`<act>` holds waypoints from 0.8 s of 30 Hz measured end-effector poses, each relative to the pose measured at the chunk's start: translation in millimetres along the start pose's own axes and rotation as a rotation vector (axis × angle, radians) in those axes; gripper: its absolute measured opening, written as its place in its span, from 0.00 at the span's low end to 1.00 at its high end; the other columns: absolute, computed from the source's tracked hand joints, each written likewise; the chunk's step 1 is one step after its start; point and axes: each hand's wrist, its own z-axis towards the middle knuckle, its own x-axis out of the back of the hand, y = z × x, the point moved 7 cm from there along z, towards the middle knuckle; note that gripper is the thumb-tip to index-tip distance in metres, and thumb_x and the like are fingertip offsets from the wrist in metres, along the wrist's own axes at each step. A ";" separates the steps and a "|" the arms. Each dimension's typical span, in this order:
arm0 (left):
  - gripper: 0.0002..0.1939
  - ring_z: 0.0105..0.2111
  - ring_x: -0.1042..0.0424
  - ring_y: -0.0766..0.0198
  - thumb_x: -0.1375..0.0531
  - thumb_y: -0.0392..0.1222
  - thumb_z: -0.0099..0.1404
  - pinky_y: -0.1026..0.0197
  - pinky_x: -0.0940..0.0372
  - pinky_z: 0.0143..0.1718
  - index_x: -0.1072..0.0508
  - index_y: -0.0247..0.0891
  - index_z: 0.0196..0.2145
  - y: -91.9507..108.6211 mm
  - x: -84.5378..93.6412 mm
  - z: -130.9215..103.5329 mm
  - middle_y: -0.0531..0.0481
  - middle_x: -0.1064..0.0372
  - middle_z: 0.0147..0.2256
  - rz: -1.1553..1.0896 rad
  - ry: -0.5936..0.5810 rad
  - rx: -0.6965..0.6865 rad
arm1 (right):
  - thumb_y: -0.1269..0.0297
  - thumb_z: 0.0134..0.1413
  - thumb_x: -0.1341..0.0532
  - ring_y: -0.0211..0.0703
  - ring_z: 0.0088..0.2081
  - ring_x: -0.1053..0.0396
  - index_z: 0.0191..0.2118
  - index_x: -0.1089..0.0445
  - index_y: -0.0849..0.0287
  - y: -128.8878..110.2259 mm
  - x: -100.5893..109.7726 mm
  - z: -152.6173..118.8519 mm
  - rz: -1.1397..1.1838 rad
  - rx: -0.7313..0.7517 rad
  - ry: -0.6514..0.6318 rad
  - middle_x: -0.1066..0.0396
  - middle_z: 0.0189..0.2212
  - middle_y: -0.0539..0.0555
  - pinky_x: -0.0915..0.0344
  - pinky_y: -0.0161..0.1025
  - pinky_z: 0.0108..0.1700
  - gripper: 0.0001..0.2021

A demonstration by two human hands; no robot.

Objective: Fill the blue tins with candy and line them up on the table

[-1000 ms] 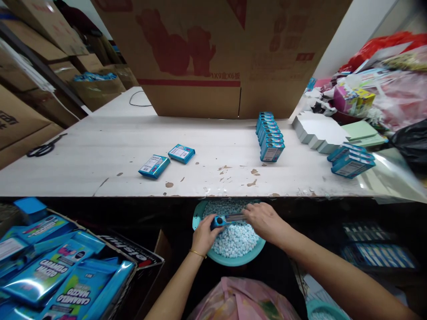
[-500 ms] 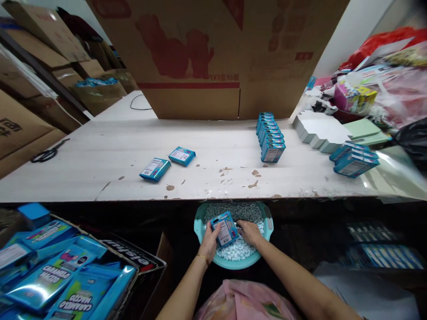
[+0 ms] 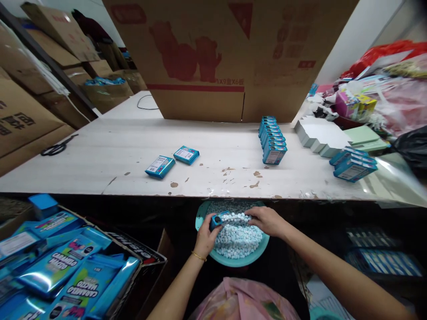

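The left hand point(image 3: 204, 240) clamps a blue box point(image 3: 218, 220), visible long axis roughly toward three o'clock. The right hand point(image 3: 268, 220) meets white pellets point(image 3: 235, 217); its grip is unclear.

A crowded workroom around a worn white tabletop point(image 3: 116, 138), evenly lit.
Brown patches mark the tabletop near its front edge, and a bright glare lies toward its right end. A large cardboard carton point(image 3: 227, 62) with red printing stands across the back, covering much of the view; pale wall point(image 3: 367, 35) shows to its right. At the far left, stacked cartons point(image 3: 63, 31) fill the corner, with a person point(image 3: 96, 31) in a dark top beyond them, partly hidden. On the right, a red bag point(image 3: 400, 53), crumpled pinkish plastic point(image 3: 396, 106) and a black bag point(image 3: 413, 146) crowd together. Beneath the front edge, the space sinks into deep shadow.
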 end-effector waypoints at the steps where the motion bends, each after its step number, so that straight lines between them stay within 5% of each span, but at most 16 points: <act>1: 0.18 0.41 0.36 0.59 0.44 0.42 0.53 0.55 0.42 0.45 0.38 0.38 0.42 3.0 -4.5 0.4 0.47 0.35 0.40 0.025 -0.011 -0.031 | 0.61 0.50 0.46 0.43 0.41 0.34 0.44 0.34 0.51 -7.5 3.3 0.9 -0.063 0.009 -0.016 0.31 0.40 0.51 0.41 0.35 0.39 0.14; 9: 0.17 0.42 0.37 0.57 0.44 0.39 0.53 0.51 0.44 0.47 0.36 0.39 0.43 6.5 -16.7 -1.1 0.46 0.34 0.39 0.132 -0.050 -0.122 | 0.70 0.50 0.50 0.44 0.31 0.34 0.34 0.34 0.61 -61.5 9.4 5.2 -0.457 0.124 0.008 0.33 0.29 0.57 0.43 0.37 0.31 0.09; 14: 0.17 0.41 0.36 0.60 0.43 0.41 0.52 0.56 0.43 0.46 0.37 0.39 0.41 0.0 -2.0 1.1 0.47 0.35 0.39 -0.026 0.016 -0.016 | 0.71 0.51 0.51 0.42 0.32 0.35 0.36 0.36 0.58 -28.7 14.3 -3.9 -0.456 0.075 0.074 0.34 0.30 0.55 0.44 0.37 0.32 0.09; 16: 0.17 0.38 0.35 0.61 0.42 0.44 0.52 0.57 0.41 0.43 0.38 0.39 0.40 -12.6 5.2 0.5 0.49 0.35 0.36 -0.130 0.073 0.101 | 0.70 0.51 0.50 0.42 0.33 0.34 0.37 0.37 0.58 4.3 -1.0 -3.9 -0.431 -0.039 0.052 0.34 0.31 0.55 0.44 0.36 0.33 0.08; 19: 0.20 0.35 0.33 0.62 0.42 0.49 0.50 0.58 0.38 0.40 0.40 0.40 0.40 -40.5 -2.3 -3.9 0.51 0.35 0.34 -0.365 0.099 0.329 | 0.73 0.51 0.51 0.43 0.35 0.33 0.38 0.36 0.60 39.4 -51.5 4.7 -0.333 -0.178 -0.056 0.32 0.33 0.57 0.43 0.37 0.35 0.10; 24: 0.25 0.33 0.31 0.64 0.40 0.53 0.48 0.56 0.36 0.39 0.44 0.40 0.40 -55.8 -42.8 -8.0 0.50 0.34 0.34 -0.723 0.035 0.522 | 0.70 0.54 0.53 0.42 0.40 0.34 0.44 0.38 0.56 25.5 -120.3 31.9 -0.166 -0.181 -0.055 0.31 0.37 0.54 0.43 0.35 0.39 0.13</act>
